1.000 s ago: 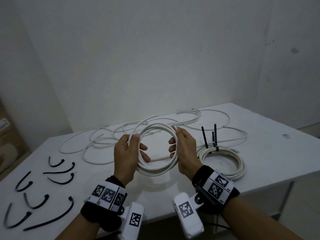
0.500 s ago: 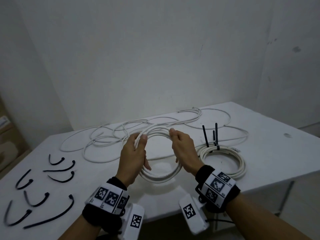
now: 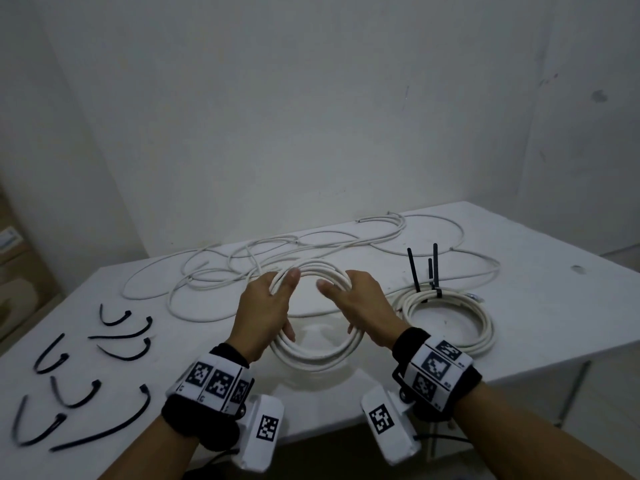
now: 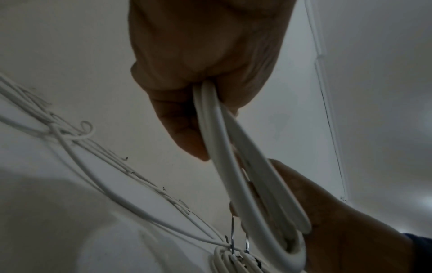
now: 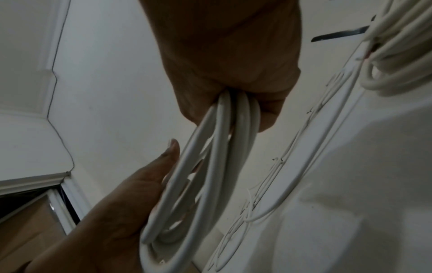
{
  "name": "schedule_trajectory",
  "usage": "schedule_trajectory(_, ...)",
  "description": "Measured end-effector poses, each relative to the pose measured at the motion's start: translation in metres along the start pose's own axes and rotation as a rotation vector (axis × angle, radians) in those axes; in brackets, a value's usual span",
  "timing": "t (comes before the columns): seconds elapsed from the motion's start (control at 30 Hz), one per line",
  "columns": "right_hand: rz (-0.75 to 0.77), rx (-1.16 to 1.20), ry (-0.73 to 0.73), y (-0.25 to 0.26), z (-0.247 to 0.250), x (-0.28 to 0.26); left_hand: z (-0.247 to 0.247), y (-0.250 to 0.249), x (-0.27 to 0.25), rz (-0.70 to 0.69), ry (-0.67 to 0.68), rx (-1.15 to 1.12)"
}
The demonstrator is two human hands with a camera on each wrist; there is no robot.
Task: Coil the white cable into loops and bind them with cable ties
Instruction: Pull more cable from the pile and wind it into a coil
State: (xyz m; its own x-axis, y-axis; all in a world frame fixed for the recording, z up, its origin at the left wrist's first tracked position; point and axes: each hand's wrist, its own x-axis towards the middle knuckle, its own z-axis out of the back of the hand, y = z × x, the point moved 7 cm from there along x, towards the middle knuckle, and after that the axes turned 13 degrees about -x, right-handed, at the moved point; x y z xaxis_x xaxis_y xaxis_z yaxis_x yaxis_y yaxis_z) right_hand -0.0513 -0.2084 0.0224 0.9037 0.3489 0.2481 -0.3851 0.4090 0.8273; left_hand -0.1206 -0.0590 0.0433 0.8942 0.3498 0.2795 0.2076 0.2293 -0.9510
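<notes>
Nearest, the left hand point(image 3: 265, 315) and the right hand point(image 3: 360, 306) hold a coil of white cable point(image 3: 317, 358) between them, just above the front of the table point(image 3: 554, 306). The left hand grips the coil's left side, fingers wrapped round the bundled loops, thumb lying along the top. The right hand grips the right side the same way, its fingers curled round several strands; the wrist views show the loops running through both fists.

Left of the hands, loose black cable ties point(image 3: 83, 393) lie scattered on the table. Just right of the right hand rests a second coil point(image 3: 446, 320), already bound, with black tie tails point(image 3: 424, 268) standing up from its far edge.

Farther back, the loose cable point(image 3: 242, 268) sprawls in wide curves across the table toward the wall point(image 3: 311, 116).
</notes>
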Motion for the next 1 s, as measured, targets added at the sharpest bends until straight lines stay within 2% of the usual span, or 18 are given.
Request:
schedule_trajectory(0.07,0.018,0.055,0.031,0.001,-0.003,-0.002,0.002,0.005,0.002,0.025,-0.015,0.013)
schedule_trajectory(0.2,-0.091,0.328,0.136,-0.003,-0.014,-0.003,0.004,0.006,0.008,0.025,0.025,0.083)
schedule_trajectory(0.3,-0.098,0.356,0.164,0.000,-0.016,-0.002,0.005,0.007,0.012,0.057,0.058,0.133)
schedule_trajectory(0.43,0.025,0.184,0.206,0.010,-0.018,-0.001,0.004,0.010,0.010,0.080,0.131,0.205)
schedule_trajectory(0.63,0.152,-0.322,0.121,0.018,-0.021,0.006,0.008,0.015,0.008,0.134,0.123,0.141)
schedule_trajectory(0.77,0.200,-0.490,0.136,0.023,-0.023,0.010,0.009,0.021,-0.001,0.139,0.149,0.129)
schedule_trajectory(0.87,0.229,-0.544,0.071,0.026,-0.026,0.010,0.010,0.015,-0.006,0.090,0.177,0.129)
schedule_trajectory(1.0,0.222,-0.559,0.025,0.033,-0.027,0.009,0.015,0.013,-0.010,0.133,0.132,-0.059)
